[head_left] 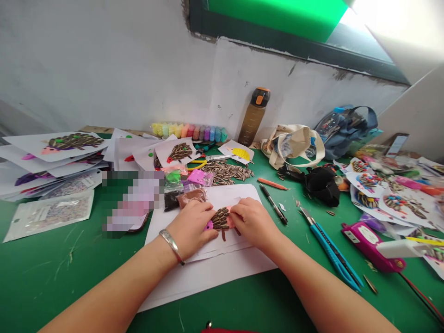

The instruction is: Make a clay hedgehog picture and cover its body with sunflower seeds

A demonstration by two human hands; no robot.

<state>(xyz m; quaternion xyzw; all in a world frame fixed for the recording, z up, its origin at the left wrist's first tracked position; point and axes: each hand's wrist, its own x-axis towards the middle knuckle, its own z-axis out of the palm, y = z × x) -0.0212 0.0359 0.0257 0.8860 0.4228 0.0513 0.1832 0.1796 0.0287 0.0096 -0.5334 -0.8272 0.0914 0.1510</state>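
Observation:
A small hedgehog picture of striped sunflower seeds on pink clay, with a purple face and brown legs, lies on white paper between my hands. At its left side my left hand, wearing a silver bracelet, rests on the paper with fingers apart, beside the purple face. My right hand is pinched at the right end, over the bare pink clay; whatever its fingertips hold is hidden. Just behind my left hand are packets of brown clay and black clay.
Loose sunflower seeds are heaped behind the paper. To the right lie a pen, an orange pencil, a blue utility knife and a magenta glue gun. Finished pictures are stacked left; a bottle stands behind.

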